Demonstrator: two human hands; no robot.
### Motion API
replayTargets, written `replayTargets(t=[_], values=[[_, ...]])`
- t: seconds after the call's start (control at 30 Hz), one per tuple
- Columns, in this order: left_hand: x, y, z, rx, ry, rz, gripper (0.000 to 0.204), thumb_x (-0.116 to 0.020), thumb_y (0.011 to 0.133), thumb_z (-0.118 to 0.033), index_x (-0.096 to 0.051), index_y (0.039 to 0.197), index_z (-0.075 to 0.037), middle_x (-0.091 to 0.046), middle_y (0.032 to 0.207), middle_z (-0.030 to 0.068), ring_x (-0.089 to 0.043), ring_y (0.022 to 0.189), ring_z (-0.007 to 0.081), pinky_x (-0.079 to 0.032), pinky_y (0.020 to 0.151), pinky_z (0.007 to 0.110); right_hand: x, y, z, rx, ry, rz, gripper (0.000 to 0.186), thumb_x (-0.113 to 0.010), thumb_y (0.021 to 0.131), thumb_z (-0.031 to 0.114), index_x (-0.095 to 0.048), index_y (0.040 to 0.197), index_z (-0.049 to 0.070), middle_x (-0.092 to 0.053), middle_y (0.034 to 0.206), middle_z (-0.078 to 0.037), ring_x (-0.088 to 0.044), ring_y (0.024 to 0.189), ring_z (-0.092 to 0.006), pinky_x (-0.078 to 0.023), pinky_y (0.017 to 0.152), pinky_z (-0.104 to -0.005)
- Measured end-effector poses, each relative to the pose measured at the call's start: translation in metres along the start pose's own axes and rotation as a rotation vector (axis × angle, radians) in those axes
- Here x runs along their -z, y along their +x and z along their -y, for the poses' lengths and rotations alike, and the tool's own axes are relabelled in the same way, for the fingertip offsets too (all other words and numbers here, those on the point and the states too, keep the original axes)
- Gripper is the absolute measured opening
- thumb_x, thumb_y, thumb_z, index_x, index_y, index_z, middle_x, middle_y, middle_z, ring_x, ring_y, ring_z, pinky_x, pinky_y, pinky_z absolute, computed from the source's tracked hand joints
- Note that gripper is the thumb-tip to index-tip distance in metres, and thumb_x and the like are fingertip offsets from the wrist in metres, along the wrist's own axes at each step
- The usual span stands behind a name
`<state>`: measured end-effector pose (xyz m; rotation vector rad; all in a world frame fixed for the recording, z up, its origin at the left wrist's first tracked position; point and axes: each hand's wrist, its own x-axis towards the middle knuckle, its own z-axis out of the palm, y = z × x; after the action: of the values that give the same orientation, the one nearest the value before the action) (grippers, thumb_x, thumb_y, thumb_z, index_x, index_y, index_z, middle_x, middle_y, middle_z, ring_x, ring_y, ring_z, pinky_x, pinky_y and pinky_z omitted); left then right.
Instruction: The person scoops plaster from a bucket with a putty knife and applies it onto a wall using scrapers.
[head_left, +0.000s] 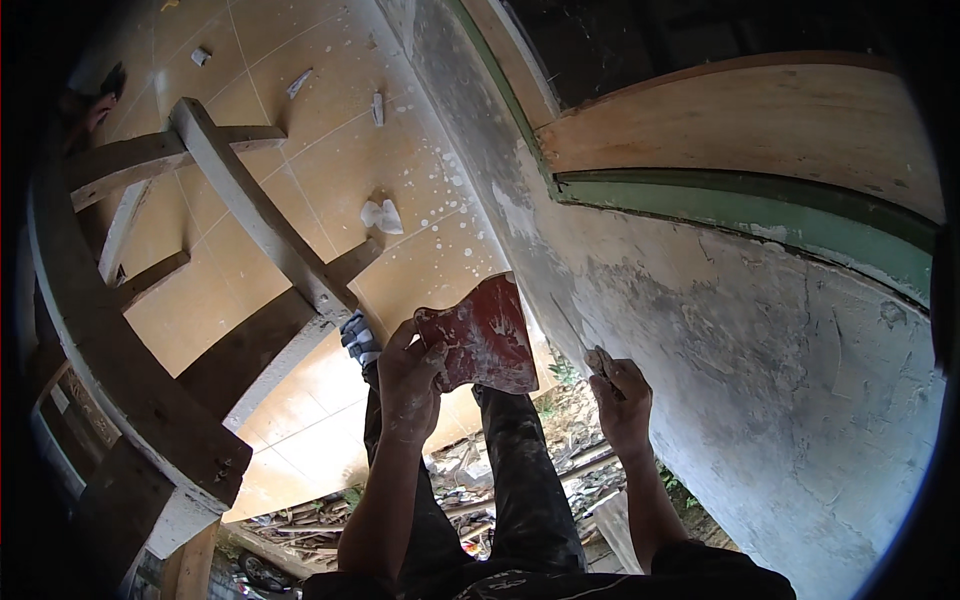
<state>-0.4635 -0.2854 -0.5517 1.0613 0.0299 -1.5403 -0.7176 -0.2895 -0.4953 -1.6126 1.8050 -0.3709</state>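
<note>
My left hand (406, 385), dusted with white, grips the left edge of a red putty board (490, 335). The board has flared sides and pale filler smeared across its face. In my right hand (624, 400) is the handle of a putty knife (604, 366), its thin blade seen nearly edge-on and pointing up and left. The blade is close to the grey plastered wall (720, 320); I cannot tell whether it touches. Patches of smoothed filler and rough marks cover this wall.
A wooden ladder-like frame (250, 200) stands at the left. Green window trim (740, 210) borders the wall's top. White drips and scraps, including a crumpled white piece (382, 216), lie on the tan tiles (330, 160). Broken wood and rubble (470, 480) lie below my legs.
</note>
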Motion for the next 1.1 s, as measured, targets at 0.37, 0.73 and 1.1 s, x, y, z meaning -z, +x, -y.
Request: replayTargets(t=[0.37,0.73,1.1], values=[[0.025,0.165,0.146,-0.303,0.223,-0.106,0.032,-0.054,0.088,0.002,-0.057,0.120,0.006,-0.064,0.101,0.0049,-0.056,0.087,0.0063,-0.044,0.080,0.019,-0.026,-0.003,-0.031,-0.262,0.085,0.097,0.017,-0.063,0.074,-0.007,-0.062,0.092,-0.007,-0.060,0.084,-0.014,-0.058,0.074,-0.0205,-0.044,0.065,-0.0272],[-0.028,0.233,0.233,-0.602,0.413,-0.089,0.043,-0.046,0.087,0.010,-0.049,0.129,0.001,-0.051,0.131,0.0176,-0.050,0.119,0.0160,-0.039,0.098,0.024,-0.038,0.005,-0.085,-0.419,0.058,0.148,0.023,-0.064,0.083,0.006,-0.063,0.102,-0.006,-0.052,0.079,-0.003,-0.045,0.070,-0.0085,-0.035,0.060,-0.0229],[-0.011,0.217,0.242,-0.540,0.277,-0.197,0.043,-0.052,0.085,0.009,-0.052,0.127,-0.003,-0.048,0.131,0.0202,-0.043,0.125,0.0275,-0.039,0.102,0.033,-0.034,0.007,-0.097,-0.507,0.027,0.195,0.022,-0.064,0.083,0.005,-0.064,0.104,-0.002,-0.057,0.082,-0.005,-0.049,0.071,-0.0085,-0.039,0.062,-0.0233]])
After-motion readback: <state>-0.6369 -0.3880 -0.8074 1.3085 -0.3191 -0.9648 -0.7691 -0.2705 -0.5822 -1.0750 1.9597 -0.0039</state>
